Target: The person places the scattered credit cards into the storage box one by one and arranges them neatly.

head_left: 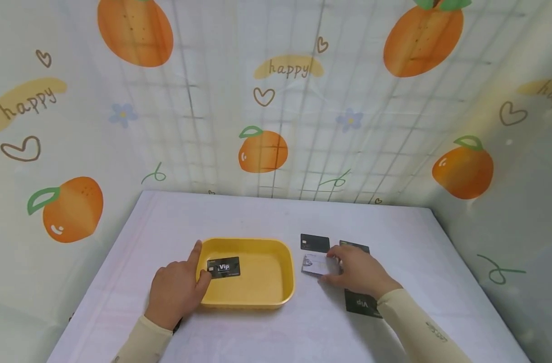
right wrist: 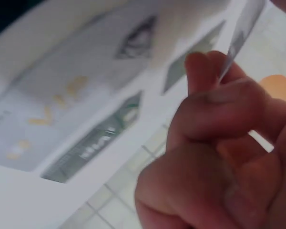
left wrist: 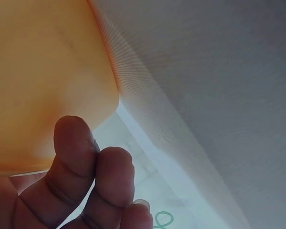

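A shallow yellow tray [head_left: 244, 306] stands on the white-covered table, with a black Vip card [head_left: 224, 267] lying inside at its left. My left hand [head_left: 178, 287] holds the tray's left rim, the index finger stretched along it and the thumb over the edge; in the left wrist view its fingers [left wrist: 74, 143] lie against the outer wall. To the right of the tray my right hand [head_left: 359, 269] pinches a pale printed card [head_left: 314, 263] between thumb and fingertips. The right wrist view shows this card [right wrist: 243, 33] nearly edge-on. Below the hand lies a silver VIP card [right wrist: 62, 109].
One black card [head_left: 315, 243] lies behind the pale card. Another black card [head_left: 355, 246] is partly covered by my right hand, and a black Vip card [head_left: 363, 304] lies partly under the right wrist. A fruit-patterned curtain [head_left: 221, 101] hangs behind and beside the table.
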`<state>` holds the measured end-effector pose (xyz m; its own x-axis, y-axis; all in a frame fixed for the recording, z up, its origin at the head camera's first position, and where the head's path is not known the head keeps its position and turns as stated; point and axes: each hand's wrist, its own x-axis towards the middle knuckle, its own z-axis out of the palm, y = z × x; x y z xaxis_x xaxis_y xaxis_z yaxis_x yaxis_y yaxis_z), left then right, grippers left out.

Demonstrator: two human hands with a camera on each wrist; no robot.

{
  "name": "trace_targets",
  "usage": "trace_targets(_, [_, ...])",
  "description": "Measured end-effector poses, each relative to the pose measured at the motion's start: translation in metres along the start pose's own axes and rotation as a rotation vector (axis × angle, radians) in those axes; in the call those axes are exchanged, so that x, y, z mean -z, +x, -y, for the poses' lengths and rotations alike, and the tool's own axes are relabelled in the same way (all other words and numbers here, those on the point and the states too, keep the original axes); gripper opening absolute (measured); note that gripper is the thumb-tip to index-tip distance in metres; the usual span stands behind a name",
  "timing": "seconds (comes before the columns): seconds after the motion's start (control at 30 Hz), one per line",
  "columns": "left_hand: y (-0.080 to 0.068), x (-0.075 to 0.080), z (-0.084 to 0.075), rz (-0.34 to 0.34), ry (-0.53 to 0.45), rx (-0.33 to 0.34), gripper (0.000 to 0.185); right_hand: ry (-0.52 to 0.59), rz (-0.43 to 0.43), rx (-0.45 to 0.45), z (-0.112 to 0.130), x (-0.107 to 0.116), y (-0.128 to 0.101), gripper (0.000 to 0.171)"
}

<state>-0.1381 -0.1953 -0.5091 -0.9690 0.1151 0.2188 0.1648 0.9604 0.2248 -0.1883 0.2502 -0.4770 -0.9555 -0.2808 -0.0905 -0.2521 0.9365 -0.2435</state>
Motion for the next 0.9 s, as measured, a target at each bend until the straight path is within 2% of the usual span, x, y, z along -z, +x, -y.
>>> trace_targets(0.27, [0.000,0.002,0.002,-0.036,-0.031,-0.008,0.070,-0.014,-0.158,0.109,0.030,0.018,0.003,0.063])
trace_targets(0.47, [0.002,0.001,0.005,-0.058,-0.023,-0.011,0.070,-0.025,-0.211,0.212,0.069,0.033,0.014,0.060])
trace_targets(0.7, [0.003,-0.001,0.008,-0.072,-0.020,-0.019,0.069,-0.177,-0.181,0.344,0.111,0.038,0.032,0.059])
trace_targets(0.9, [0.004,0.000,0.009,-0.088,-0.028,-0.037,0.067,-0.331,-0.057,0.378,0.136,0.023,0.050,0.054])
